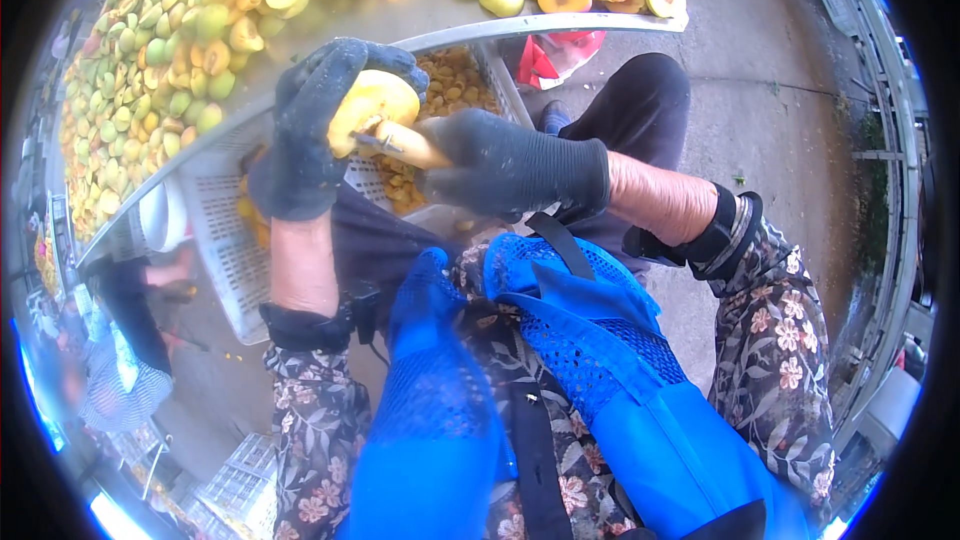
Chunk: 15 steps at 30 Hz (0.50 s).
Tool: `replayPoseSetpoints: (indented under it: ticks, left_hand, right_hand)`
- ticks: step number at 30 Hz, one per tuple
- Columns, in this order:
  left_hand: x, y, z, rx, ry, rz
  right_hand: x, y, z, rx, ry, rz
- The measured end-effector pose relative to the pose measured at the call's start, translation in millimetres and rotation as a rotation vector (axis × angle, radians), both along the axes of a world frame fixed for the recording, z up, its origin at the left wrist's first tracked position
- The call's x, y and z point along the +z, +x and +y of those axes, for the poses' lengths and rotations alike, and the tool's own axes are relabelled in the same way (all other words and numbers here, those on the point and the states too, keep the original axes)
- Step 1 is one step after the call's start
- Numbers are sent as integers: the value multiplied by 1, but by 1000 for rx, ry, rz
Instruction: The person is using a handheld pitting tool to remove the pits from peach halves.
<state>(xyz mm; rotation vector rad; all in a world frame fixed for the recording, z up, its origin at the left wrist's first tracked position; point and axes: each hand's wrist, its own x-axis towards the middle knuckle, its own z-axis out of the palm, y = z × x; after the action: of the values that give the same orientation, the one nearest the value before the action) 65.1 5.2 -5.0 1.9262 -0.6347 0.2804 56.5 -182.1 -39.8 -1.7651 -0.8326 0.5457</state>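
My gloved left hand (305, 140) is closed around a halved yellow peach (380, 100), its cut face turned toward my right hand. In my gloved right hand (515, 165) is a pitting tool with a pale wooden handle (412, 147). The tool's metal end meets the peach's cut face near the middle, where a brown hollow or stone shows; which one I cannot tell. Both hands are above my lap, just off the edge of a metal table (450, 37). Halved yellow-green peaches (190, 55) are heaped on that table.
White plastic crates (235, 240) stand under the table edge, with yellow fruit pieces (455, 80) in one. A red and white bag (560, 55) lies on the concrete floor (745, 70). At the left, another person (125, 370) is partly in view. A metal rail (890, 120) runs along the right.
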Motion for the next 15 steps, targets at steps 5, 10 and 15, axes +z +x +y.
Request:
replayPoseSetpoints:
  ticks: [5, 10, 15]
  left_hand:
    - [-8, -9, -15, 35, -440, 391]
    - [-13, -5, -27, 218, -570, 429]
    - [-22, -4, -24, 248, -711, 420]
  right_hand:
    - [-15, -3, -3, 3, -121, -281]
    - [-28, -1, 1, -87, -114, -417]
    - [17, -9, 6, -66, -102, 437]
